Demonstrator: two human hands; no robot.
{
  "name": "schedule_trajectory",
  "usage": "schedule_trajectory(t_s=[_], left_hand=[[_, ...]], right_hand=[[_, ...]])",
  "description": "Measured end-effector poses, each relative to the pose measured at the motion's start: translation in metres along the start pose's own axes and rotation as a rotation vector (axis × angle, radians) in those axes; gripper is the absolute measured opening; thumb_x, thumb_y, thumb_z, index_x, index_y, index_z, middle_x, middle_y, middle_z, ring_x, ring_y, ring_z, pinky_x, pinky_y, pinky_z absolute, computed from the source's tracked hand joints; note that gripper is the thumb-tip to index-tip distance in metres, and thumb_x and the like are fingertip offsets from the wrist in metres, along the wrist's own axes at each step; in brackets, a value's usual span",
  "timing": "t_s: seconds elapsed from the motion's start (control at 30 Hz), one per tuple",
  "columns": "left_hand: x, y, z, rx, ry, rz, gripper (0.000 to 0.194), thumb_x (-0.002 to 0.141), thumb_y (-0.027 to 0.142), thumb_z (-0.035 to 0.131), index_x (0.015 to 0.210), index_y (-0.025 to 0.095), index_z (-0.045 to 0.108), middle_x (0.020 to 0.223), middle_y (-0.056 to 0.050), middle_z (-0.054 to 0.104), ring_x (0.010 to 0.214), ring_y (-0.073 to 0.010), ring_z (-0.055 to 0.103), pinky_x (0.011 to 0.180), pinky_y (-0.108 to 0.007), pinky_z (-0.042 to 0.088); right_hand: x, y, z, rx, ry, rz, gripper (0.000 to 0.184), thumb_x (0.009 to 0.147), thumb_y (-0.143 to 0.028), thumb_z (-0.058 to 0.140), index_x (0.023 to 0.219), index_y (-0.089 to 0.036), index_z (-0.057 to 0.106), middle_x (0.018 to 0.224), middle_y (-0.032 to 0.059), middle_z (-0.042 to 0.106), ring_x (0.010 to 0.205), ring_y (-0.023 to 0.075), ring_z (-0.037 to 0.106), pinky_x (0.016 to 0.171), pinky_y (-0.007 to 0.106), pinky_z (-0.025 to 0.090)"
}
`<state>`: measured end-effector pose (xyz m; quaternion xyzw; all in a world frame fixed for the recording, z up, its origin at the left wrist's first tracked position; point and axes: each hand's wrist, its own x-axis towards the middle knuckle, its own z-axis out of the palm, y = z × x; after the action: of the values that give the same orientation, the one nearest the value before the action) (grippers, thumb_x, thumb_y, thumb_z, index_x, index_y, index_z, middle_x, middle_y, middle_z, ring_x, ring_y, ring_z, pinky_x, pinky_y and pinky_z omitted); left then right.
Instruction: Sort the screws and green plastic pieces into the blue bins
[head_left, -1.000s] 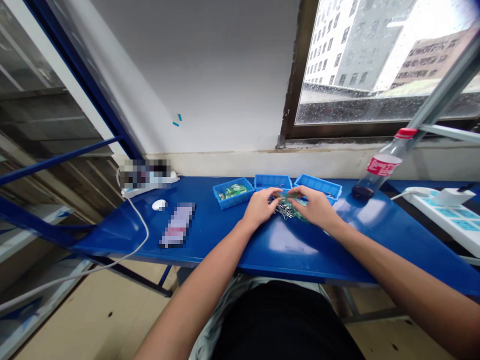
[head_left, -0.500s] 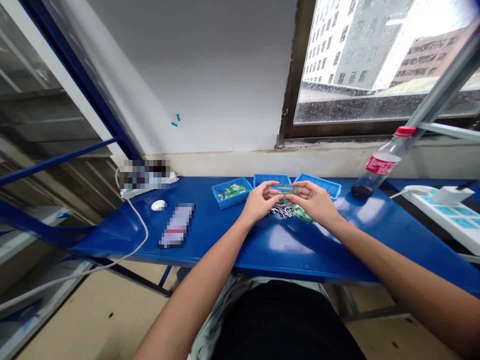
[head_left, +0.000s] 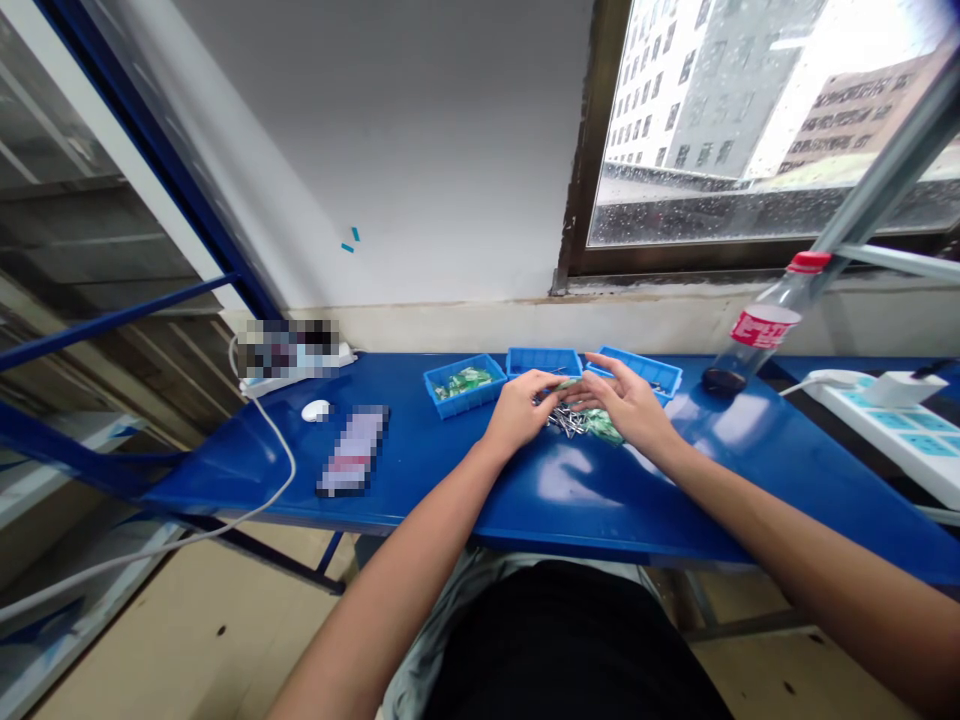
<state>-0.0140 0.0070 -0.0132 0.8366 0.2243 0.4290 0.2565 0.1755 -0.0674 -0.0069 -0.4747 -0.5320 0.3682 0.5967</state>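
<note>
Tbl (head_left: 427,450) — grn pkt (head_left: 568,384) in L hand (head_left: 519,412)

Half a second ago the clear packet (head_left: 568,384) was spread between both hands; now only a narrow greenish strip of it shows at the fingertips of the left hand's grip (head_left: 519,408), right of the frame's centre. Farther right, the right hand's grip (head_left: 634,402) has loosened, its fingers spread, index finger pointing toward the upper left. Whether it still touches the packet is unclear.
</note>
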Motion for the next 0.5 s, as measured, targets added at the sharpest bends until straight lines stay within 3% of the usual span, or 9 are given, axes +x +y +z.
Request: schedule_trajectory(t_s=[0.1, 0.17, 0.33, 0.5], left_hand=[[0.002, -0.001, 0.0, -0.06, 0.076, -0.096, 0.022, 0.098, 0.027, 0.07, 0.115, 0.017, 0.079, 0.11, -0.01, 0.079, 0.099, -0.0228, 0.074, 0.088, -0.034, 0.061], [0.002, -0.002, 0.001, -0.152, 0.09, -0.161, 0.025, 0.096, 0.031, 0.073, 0.115, 0.016, 0.078, 0.11, -0.011, 0.08, 0.097, -0.023, 0.075, 0.086, -0.033, 0.06], [0.001, -0.008, 0.005, -0.479, 0.002, -0.276, 0.039, 0.086, 0.042, 0.083, 0.111, 0.013, 0.075, 0.106, -0.012, 0.08, 0.095, -0.0226, 0.076, 0.09, -0.034, 0.06], [0.003, -0.011, 0.004, -0.511, -0.069, -0.359, 0.041, 0.082, 0.046, 0.086, 0.102, 0.011, 0.076, 0.097, -0.011, 0.079, 0.086, -0.02, 0.074, 0.083, -0.03, 0.058]], right_hand=[[0.002, 0.001, -0.003, -0.063, 0.056, -0.029, 0.06, 0.092, -0.068, 0.07, 0.129, -0.022, 0.063, 0.093, 0.0088, 0.079, 0.08, 0.0266, 0.077, 0.068, 0.04, 0.065], [0.003, 0.002, -0.006, -0.172, 0.106, -0.067, 0.058, 0.088, -0.068, 0.074, 0.122, -0.021, 0.068, 0.093, 0.0084, 0.078, 0.079, 0.0248, 0.075, 0.07, 0.038, 0.063], [0.003, 0.006, -0.009, -0.246, 0.031, -0.06, 0.053, 0.078, -0.062, 0.086, 0.108, -0.02, 0.077, 0.101, 0.0097, 0.08, 0.092, 0.0274, 0.076, 0.087, 0.041, 0.062], [0.001, 0.007, -0.008, -0.163, -0.014, -0.007, 0.05, 0.077, -0.061, 0.087, 0.103, -0.019, 0.079, 0.097, 0.0095, 0.082, 0.081, 0.024, 0.074, 0.076, 0.038, 0.061]])
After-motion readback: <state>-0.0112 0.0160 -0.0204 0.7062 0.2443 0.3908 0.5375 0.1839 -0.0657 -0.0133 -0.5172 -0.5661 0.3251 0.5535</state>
